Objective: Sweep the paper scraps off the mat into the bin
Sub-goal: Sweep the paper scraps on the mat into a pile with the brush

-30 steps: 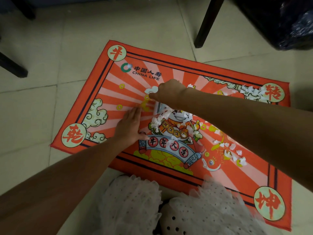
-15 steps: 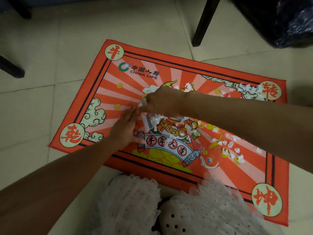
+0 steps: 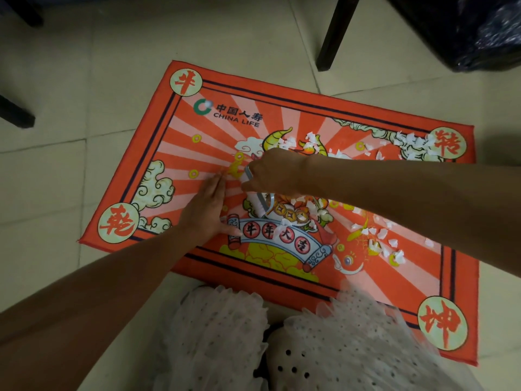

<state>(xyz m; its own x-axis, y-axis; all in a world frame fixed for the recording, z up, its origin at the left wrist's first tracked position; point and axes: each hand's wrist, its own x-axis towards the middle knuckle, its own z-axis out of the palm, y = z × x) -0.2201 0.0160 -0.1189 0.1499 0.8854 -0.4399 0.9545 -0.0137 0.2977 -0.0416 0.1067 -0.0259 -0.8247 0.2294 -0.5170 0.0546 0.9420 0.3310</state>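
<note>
The right hand [image 3: 275,172] has its grip closed around a small pale tool [image 3: 258,200], seemingly a little brush or scraper, though its kind cannot be told for sure; the tool's lower end angles down toward 5 o'clock onto the mat. The left hand [image 3: 207,206] lies just beside it at 8 o'clock, flat on the mat with its grip open, fingers together pointing toward 12 o'clock and thumb spread toward 3 o'clock, holding nothing.

Both hands rest near the middle of the red mat [image 3: 158,153], which lies on a pale tiled floor [image 3: 84,66]. White paper scraps [image 3: 377,235] are strewn over the mat's right half: a loose patch toward 4 o'clock from the hands, near the printed fish, a few just under the right forearm, some at 12 o'clock above the right wrist, and a denser cluster at the far corner toward 2 o'clock [image 3: 411,143].

Off the mat, toward 1 o'clock, a dark furniture leg [image 3: 335,32] stands on the tiles, and farther right sits a dark bin [image 3: 479,29] lined with a black bag, well apart from the scraps. At 6 o'clock, white dotted fabric [image 3: 225,334] covers the person's knees.
</note>
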